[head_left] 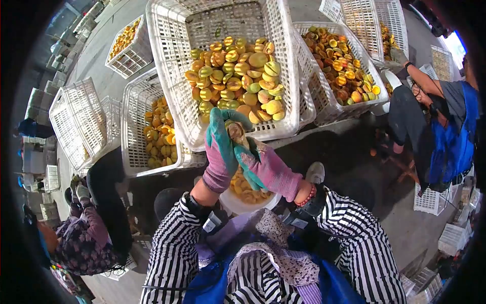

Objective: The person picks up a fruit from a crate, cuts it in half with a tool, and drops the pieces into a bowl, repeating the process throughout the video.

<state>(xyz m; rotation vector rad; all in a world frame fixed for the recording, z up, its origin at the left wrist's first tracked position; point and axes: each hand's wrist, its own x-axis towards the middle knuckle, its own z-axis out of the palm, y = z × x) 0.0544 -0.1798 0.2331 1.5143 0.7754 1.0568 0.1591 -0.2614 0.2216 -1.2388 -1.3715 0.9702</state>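
Note:
My left hand (pixel 223 147), in a pink and teal glove, is raised at the near rim of a white crate (pixel 174 76) of yellow-orange halved fruit (pixel 238 76). Its fingers curl round a small brownish piece (pixel 236 133), whose kind I cannot make out. Close against it, my right hand (pixel 260 164), gloved the same way, has its fingers closed at the lower side of that piece. Beneath both hands stands a white bucket (pixel 232 203) with pale yellow fruit pieces (pixel 246 188) inside.
More white crates of fruit stand left (pixel 134 106) and right (pixel 316 96) of the middle one. An empty-looking crate (pixel 76 119) leans farther left. One person (pixel 86 238) sits at the left, another (pixel 445 131) at the right, a gloved hand at a crate.

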